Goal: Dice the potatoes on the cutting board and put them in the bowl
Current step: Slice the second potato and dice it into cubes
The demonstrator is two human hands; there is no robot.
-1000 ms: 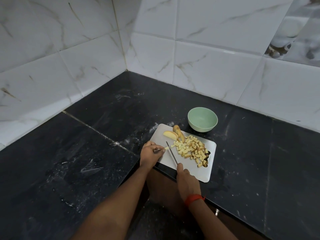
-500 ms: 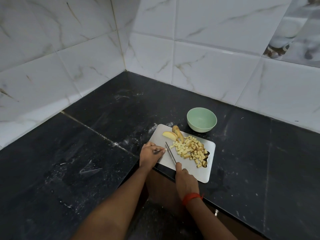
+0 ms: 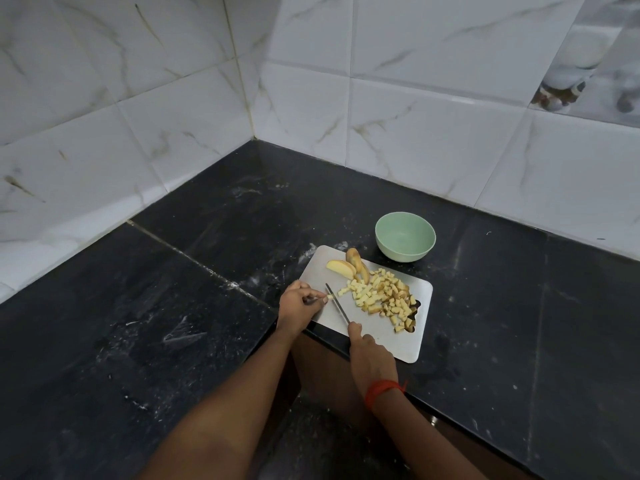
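dim, cool light | soft glare on wall tiles (image 3: 433, 109) | wide-angle bending at edges | focus mostly sharp

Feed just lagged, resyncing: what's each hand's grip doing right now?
Left-hand grip: pinches a potato strip on the cutting board.
Right-hand grip: holds the knife, blade at that strip.

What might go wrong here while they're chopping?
The left hand pinches a tiny potato piece right beside the knife that the right hand holds; a slip could nick a fingertip. The cutting board lies near the front edge of the counter and might shift. Diced potato heaped by the board's handle hole may scatter.
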